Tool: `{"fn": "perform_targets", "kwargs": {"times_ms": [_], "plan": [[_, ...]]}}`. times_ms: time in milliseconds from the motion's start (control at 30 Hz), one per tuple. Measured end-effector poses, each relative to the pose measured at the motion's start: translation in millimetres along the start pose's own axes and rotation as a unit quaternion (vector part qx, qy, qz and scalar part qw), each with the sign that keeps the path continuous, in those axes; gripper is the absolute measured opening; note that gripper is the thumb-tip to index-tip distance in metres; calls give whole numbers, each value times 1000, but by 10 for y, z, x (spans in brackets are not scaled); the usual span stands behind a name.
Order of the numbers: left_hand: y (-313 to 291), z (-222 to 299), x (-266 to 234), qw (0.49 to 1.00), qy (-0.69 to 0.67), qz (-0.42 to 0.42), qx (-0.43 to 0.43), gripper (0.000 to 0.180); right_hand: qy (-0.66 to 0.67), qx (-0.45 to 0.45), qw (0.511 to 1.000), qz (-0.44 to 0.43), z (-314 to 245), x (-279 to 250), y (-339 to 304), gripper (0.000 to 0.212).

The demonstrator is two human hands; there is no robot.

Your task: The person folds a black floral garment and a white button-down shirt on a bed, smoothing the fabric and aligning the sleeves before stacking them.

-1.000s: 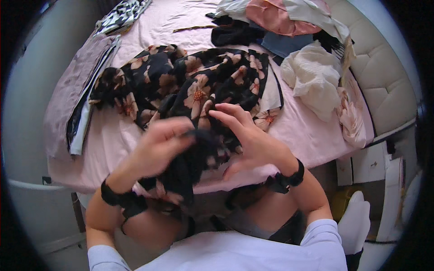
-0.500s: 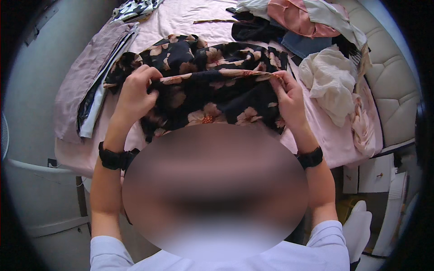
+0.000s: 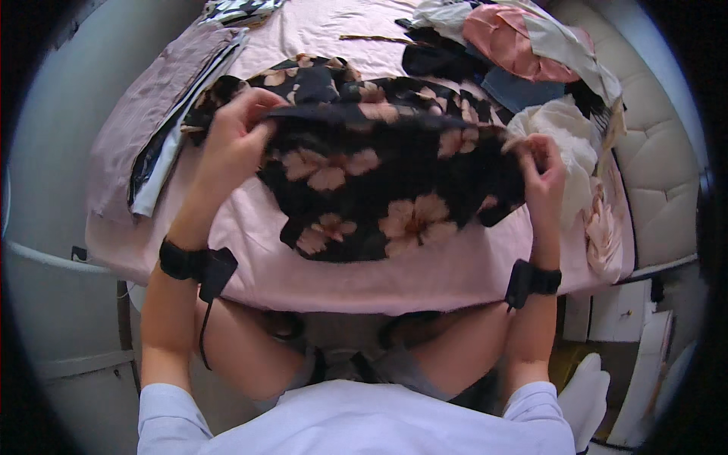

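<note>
A black garment with large pale-pink flowers is stretched between my two hands above the bed's near edge. Its front part hangs as a flap, while the rest lies bunched on the sheet behind. My left hand pinches the upper left corner of the flap, thumb against fingers. At the upper right corner, my right hand grips the same cloth with fingers curled in. Whether it is a dress, a skirt or a blouse, I cannot tell.
Under everything spreads a pink bedsheet. Folded clothes line the left side. On the right lie a crumpled cream garment, a salmon-pink one and denim, beside the padded headboard. A white drawer unit stands below right.
My right hand has moved right and slightly down, and my left hand slightly up. The garment's front edge is now spread wider and flatter, with its flowers facing up.
</note>
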State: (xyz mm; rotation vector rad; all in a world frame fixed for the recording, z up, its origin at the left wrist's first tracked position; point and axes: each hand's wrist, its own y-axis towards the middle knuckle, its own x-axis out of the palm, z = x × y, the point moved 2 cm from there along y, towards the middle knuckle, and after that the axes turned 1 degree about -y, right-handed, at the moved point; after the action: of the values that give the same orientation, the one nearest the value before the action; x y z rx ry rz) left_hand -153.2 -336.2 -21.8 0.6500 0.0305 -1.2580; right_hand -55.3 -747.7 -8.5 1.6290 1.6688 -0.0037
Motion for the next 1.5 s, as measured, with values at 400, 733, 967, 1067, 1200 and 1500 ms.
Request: {"fn": "perform_targets", "kwargs": {"times_ms": [400,733,967,1067,1200,1500], "plan": [[-293,419,473,912,-65,-355,196,48,398,68,914,-48,344,-11,-371,34],[-5,-610,-163,917,383,-82,78,77,-171,19,917,361,681,-968,-145,46],[69,-495,-40,900,396,36,176,28,-76,-198,975,-65,-439,590,-147,63],[-4,112,236,938,224,-34,261,28,-71,-298,944,-125,-715,960,-336,79],[-541,606,833,907,127,-121,381,28,6,-358,918,-169,-824,1192,-545,46],[-190,357,334,945,92,-46,312,26,123,34,992,23,411,442,-56,19]]}}
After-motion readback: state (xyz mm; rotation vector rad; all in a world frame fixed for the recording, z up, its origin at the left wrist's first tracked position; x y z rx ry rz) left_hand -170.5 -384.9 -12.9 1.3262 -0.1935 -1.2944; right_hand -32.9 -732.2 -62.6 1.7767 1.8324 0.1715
